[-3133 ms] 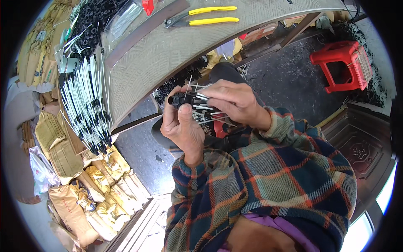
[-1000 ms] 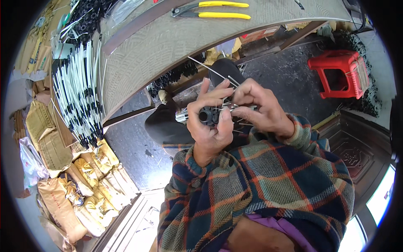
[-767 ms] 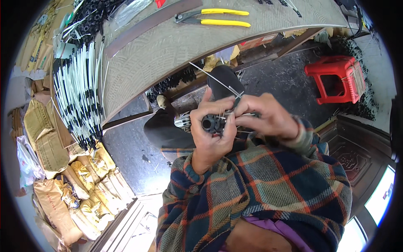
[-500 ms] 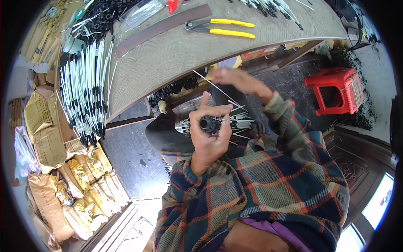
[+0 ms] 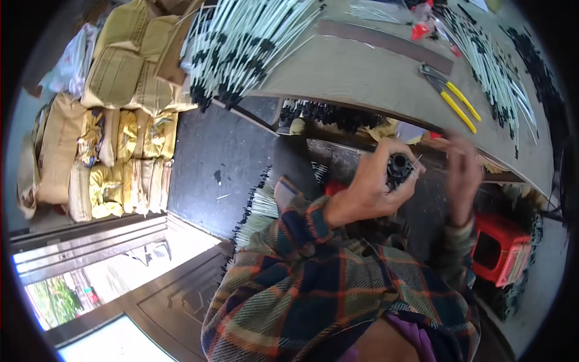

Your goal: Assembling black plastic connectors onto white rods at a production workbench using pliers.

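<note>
My left hand point(image 5: 365, 190) is wrapped round a black ribbed cylindrical hub point(image 5: 392, 176), whose open round end faces up. Thin pale pins show by its fingertips. To the right of it, apart from the hub, hovers my right hand point(image 5: 463, 175). Motion smears its fingers, so whether they hold anything is unclear. By my left sleeve lies a stack of white rods with black ends point(image 5: 256, 208).
Ahead, the worktable point(image 5: 350, 81) bears a large bundle of white rods point(image 5: 235, 51), more rods point(image 5: 485, 72), a brown strip point(image 5: 386, 45) and yellow-handled cutters point(image 5: 452, 99). A red stool point(image 5: 497, 247) stands right; brown sacks point(image 5: 111, 78) are piled left.
The view has swung, so the table and cutters appear farther right. My right hand has come down from above the hub to its right side. The left hand keeps its hold on the hub.
</note>
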Available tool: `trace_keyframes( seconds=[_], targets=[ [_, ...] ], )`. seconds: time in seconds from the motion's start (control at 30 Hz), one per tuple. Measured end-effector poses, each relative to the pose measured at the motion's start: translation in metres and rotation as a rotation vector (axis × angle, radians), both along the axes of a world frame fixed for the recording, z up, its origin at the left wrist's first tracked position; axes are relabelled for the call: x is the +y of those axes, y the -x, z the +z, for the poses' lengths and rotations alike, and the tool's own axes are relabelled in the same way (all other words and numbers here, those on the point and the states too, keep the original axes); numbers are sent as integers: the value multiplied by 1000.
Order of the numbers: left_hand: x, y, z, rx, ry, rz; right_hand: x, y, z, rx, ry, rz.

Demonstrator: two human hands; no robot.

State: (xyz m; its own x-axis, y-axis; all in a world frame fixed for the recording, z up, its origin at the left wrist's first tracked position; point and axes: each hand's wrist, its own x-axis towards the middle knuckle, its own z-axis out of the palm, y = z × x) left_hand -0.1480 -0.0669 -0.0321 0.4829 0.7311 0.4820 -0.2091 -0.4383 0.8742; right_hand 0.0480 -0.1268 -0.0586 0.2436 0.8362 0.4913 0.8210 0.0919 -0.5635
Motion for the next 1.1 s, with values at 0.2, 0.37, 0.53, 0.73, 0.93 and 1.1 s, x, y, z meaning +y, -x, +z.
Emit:
trace_keyframes(
  seconds=[0.2, 0.37, 0.53, 0.73, 0.93, 1.1],
  targets=[
    [19, 64, 25, 207, -111, 233, 64, -66, -4, -551, 231, -224],
    [7, 91, 4, 266, 8, 284, 74, -78, 0, -802, 41, -117],
    [5, 95, -5, 287, -18, 311, 37, -7, 29, 29, 185, 287],
    [0, 104, -3, 277, -62, 450, 22, 85, 47, -503, 62, 451],
    [-6, 105, -4, 221, -132, 457, 27, 100, 67, -752, 50, 421],
    [-7, 113, -5, 248, -101, 463, 23, 106, 83, -722, 156, 485]
  ],
)
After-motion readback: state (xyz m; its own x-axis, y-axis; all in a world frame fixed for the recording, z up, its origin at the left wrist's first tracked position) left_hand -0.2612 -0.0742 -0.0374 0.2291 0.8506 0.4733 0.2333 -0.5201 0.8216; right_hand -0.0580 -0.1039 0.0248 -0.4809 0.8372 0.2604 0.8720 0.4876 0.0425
